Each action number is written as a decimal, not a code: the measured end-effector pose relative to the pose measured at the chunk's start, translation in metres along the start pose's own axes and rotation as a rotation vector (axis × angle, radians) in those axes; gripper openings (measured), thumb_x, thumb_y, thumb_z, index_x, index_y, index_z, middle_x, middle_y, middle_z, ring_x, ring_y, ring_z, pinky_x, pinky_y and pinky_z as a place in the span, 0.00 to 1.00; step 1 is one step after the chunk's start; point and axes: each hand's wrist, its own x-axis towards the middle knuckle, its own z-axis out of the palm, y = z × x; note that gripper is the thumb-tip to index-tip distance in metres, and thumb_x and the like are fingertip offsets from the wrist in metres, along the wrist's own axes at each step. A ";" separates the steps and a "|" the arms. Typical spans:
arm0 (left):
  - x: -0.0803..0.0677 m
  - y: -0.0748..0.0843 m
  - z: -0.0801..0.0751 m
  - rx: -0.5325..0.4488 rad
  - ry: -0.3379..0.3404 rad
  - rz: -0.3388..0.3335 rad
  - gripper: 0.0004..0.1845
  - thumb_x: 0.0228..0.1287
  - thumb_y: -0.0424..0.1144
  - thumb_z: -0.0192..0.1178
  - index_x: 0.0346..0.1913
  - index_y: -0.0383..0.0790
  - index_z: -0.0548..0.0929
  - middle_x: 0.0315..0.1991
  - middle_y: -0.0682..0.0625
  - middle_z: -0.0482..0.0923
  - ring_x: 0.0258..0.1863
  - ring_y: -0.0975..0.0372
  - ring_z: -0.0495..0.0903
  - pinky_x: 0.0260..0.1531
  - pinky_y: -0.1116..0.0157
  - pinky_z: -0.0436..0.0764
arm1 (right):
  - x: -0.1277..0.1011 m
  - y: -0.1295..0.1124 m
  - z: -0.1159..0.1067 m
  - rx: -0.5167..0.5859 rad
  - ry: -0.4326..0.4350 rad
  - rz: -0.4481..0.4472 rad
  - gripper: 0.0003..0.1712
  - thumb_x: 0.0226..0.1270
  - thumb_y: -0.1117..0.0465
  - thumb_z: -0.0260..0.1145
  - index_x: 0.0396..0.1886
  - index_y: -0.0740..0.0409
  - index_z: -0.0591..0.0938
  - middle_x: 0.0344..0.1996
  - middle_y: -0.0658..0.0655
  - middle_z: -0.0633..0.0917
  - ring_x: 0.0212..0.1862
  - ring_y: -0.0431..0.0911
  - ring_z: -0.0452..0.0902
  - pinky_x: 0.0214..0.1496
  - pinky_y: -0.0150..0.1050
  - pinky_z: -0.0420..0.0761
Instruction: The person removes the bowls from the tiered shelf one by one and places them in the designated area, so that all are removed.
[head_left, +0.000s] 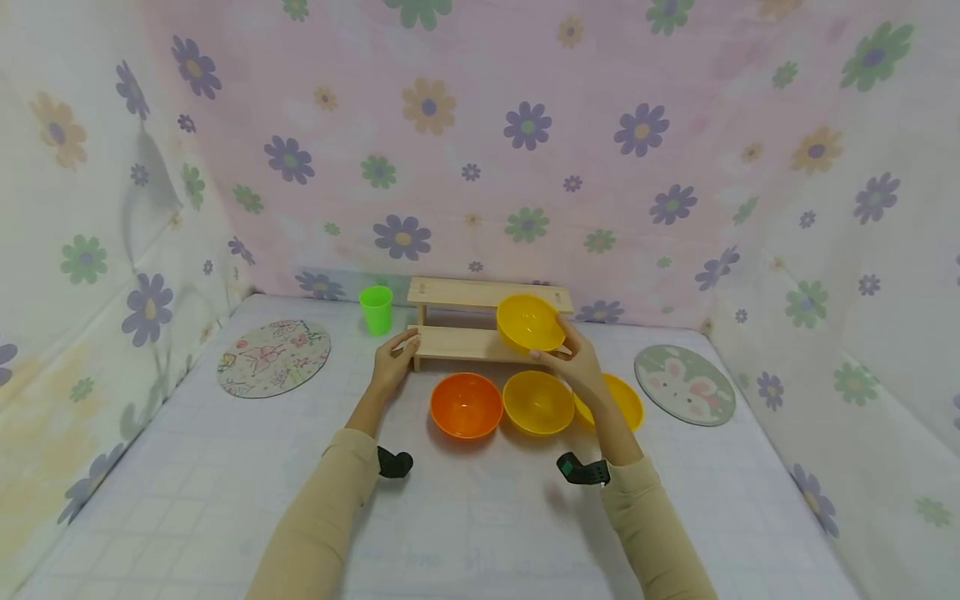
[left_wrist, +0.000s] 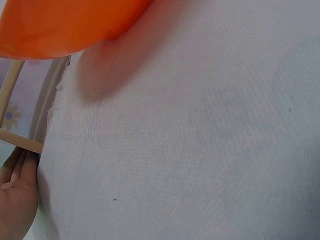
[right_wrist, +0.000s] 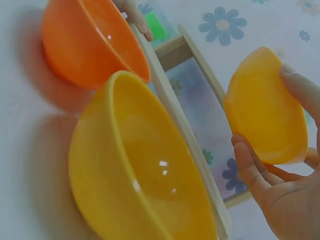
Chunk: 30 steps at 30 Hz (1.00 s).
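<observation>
My right hand [head_left: 573, 354] holds a yellow bowl [head_left: 528, 322] by its right side, thumb apart from the fingers. The bowl overlaps the right part of a two-tier wooden shelf [head_left: 457, 343] in the head view. The right wrist view shows this bowl [right_wrist: 265, 107] from its outer side, raised beside the shelf's boards. At the shelf's left end, my left hand [head_left: 393, 362] grips the end of the lower board. In front of the shelf stand an orange bowl [head_left: 467, 406], a second yellow bowl [head_left: 538, 403] and a third yellow bowl [head_left: 622, 402], partly behind my right forearm.
A green cup [head_left: 377, 310] stands just left of the shelf. A round floral mat [head_left: 273, 358] lies at the left and a rabbit-patterned mat [head_left: 686, 385] at the right. Flowered cloth walls [head_left: 472, 150] border the white-covered table [head_left: 480, 533] at the back and sides.
</observation>
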 end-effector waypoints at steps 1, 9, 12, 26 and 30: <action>-0.001 0.001 0.000 0.008 -0.003 0.004 0.21 0.70 0.34 0.52 0.63 0.30 0.70 0.67 0.35 0.62 0.62 0.45 0.68 0.56 0.58 0.72 | -0.002 0.000 -0.001 -0.003 0.003 -0.001 0.46 0.61 0.68 0.65 0.73 0.66 0.50 0.72 0.64 0.53 0.66 0.60 0.62 0.49 0.25 0.75; 0.015 -0.027 0.000 0.035 0.033 0.049 0.21 0.69 0.39 0.54 0.62 0.35 0.73 0.66 0.39 0.65 0.61 0.48 0.70 0.54 0.60 0.73 | -0.013 0.022 -0.014 -0.063 0.042 0.007 0.47 0.61 0.60 0.68 0.74 0.59 0.52 0.73 0.61 0.53 0.66 0.58 0.62 0.50 0.25 0.74; 0.015 -0.027 0.000 0.044 0.032 0.043 0.21 0.70 0.40 0.54 0.63 0.36 0.73 0.66 0.40 0.65 0.61 0.48 0.71 0.53 0.61 0.73 | -0.018 0.032 -0.021 -0.082 0.065 -0.005 0.48 0.60 0.55 0.69 0.74 0.57 0.52 0.73 0.60 0.55 0.64 0.57 0.64 0.51 0.27 0.75; 0.016 -0.027 0.000 0.024 0.035 0.044 0.21 0.69 0.39 0.55 0.62 0.37 0.74 0.65 0.40 0.67 0.59 0.50 0.72 0.41 0.74 0.74 | -0.050 0.036 -0.057 -0.151 0.120 0.069 0.48 0.62 0.58 0.68 0.75 0.54 0.50 0.71 0.63 0.56 0.65 0.59 0.64 0.54 0.25 0.71; 0.016 -0.028 0.000 0.027 0.035 0.045 0.21 0.69 0.40 0.55 0.62 0.37 0.74 0.65 0.40 0.67 0.59 0.50 0.72 0.44 0.72 0.74 | -0.061 0.038 -0.070 -0.156 0.149 0.075 0.49 0.61 0.60 0.68 0.75 0.56 0.49 0.70 0.66 0.58 0.57 0.52 0.72 0.50 0.22 0.73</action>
